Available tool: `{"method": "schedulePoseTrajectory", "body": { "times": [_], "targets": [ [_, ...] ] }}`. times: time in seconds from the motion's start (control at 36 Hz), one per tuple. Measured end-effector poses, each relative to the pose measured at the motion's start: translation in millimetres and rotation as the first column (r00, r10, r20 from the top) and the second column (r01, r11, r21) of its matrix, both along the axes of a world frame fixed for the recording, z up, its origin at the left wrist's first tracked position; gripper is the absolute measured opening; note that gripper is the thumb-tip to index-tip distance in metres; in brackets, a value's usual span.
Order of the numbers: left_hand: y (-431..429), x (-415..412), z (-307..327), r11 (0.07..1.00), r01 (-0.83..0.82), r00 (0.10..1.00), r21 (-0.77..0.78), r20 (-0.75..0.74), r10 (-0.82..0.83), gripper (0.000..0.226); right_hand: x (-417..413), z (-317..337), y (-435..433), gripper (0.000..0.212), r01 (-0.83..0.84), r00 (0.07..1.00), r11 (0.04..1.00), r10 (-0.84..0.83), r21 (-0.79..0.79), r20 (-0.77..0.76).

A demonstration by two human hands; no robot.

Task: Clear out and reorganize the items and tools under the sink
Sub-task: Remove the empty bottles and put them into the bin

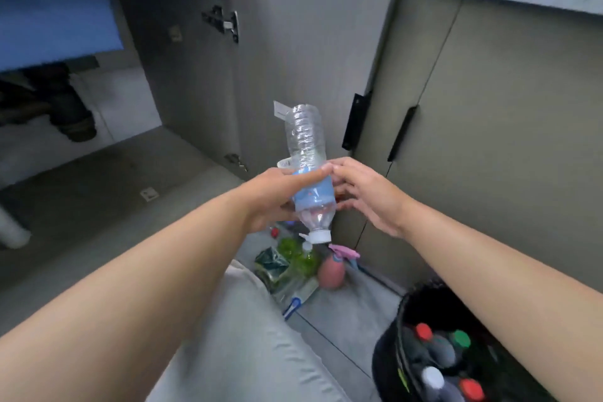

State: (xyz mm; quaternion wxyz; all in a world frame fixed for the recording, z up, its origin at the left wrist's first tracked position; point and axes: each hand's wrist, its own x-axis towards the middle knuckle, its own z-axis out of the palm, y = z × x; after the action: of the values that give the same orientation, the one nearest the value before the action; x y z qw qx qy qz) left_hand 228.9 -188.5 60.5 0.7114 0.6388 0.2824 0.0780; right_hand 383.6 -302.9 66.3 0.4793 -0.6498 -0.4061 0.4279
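We see the bottle (306,140) in the middle of the frame, held in the air before the open door (293,52), its white cap (319,236) pointing down; the left hand (274,202) grips it round the blue label, fingers and thumb curled about the body; the right hand (368,199) is just beside it, fingers loosely spread, the tips at the label, and we cannot tell if they press or only touch. We judge that the bottle goes over to the right hand because the bin (399,330) stands at lower right, on that side; it holds bottles with red and green caps. The cabinet (107,179) is open at left, with the pipe (73,117) inside; a pink sprayer (329,271) and green bottles (301,259) lie on the floor below the hands, probably taken out for sorting. The label is too blurred to read; we can tell no brand.
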Motion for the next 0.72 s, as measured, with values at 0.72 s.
{"method": "schedulePoseTrajectory", "body": {
  "times": [0.72],
  "targets": [
    [-132, 75, -65, 0.879, 0.243, 0.943, 0.410, -0.311, -0.115, 0.028, 132, -73, -257, 0.062, 0.271, 0.923, 0.508, 0.104, -0.818, 0.370]
  ]
}}
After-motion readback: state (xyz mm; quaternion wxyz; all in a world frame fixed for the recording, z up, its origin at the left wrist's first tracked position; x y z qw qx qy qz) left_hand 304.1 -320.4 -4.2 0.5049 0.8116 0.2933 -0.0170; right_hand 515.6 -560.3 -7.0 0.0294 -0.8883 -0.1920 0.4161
